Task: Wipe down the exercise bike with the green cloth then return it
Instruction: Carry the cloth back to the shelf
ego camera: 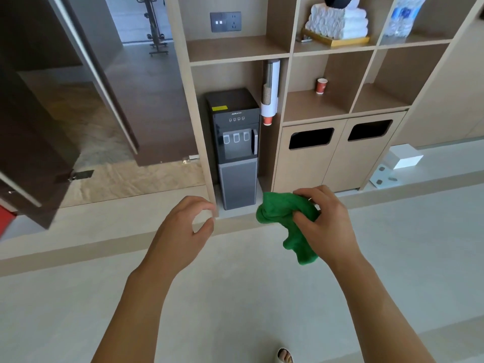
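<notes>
The right hand (323, 221) grips the green cloth (286, 224), fingers and thumb curled round its bunched upper part while the loose end hangs down below the palm. The left hand (183, 229) holds nothing; its fingers are loosely curled, with thumb and forefinger bent toward each other but a gap showing between them. Both hands are raised in front of the person over a pale floor, well apart from each other. Ahead stands a wooden shelf unit (290, 52). A dark water dispenser (235, 142) sits in its tall left bay, and a cup holder (270, 93) is fixed to the wall just beside it, a red cup showing at the bottom. One red paper cup (321, 85) stands upright in the middle compartment. Above it, rolled white towels (337, 22) are stacked on a tray. A wall socket (225, 21) is set in the top-left compartment. Two cabinet doors with dark slots (311, 138) lie under the shelves. The bike (154, 24) stands far off at the upper left, seen beyond an open brown door (110, 82), well apart from the cloth.
</notes>
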A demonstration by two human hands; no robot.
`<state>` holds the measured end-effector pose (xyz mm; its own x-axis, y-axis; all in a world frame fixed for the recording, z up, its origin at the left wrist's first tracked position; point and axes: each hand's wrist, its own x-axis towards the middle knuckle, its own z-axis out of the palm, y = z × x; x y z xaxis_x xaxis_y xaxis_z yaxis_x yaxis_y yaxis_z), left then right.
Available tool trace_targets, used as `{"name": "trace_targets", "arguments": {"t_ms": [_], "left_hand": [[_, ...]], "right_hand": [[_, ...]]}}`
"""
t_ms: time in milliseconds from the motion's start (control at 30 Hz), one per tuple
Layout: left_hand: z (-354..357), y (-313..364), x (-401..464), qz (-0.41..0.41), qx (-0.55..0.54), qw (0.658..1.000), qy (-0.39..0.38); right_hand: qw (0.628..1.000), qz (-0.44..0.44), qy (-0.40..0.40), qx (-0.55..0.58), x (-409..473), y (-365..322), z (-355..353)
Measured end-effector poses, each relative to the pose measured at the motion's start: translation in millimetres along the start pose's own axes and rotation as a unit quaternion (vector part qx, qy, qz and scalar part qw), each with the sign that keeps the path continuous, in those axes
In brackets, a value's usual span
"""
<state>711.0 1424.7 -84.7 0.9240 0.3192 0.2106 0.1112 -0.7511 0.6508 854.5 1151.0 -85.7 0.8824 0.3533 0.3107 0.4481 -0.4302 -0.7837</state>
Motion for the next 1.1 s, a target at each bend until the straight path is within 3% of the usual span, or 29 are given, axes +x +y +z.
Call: {"name": "trace_targets", "arguments": {"t_ms": [500,1100], "left_hand": [[53.8,23.5,119.0,-0.051,0.008,0.998,0.035],[31.2,-28.0,375.2,-0.027,-0.002,0.999,0.038]], "right_hand": [[0.997,-0.019,-0.064,0.047,139.4,82.7,-14.6],[0.999,-0.029,-0.028,-0.012,367.8,89.2,44.4]]}}
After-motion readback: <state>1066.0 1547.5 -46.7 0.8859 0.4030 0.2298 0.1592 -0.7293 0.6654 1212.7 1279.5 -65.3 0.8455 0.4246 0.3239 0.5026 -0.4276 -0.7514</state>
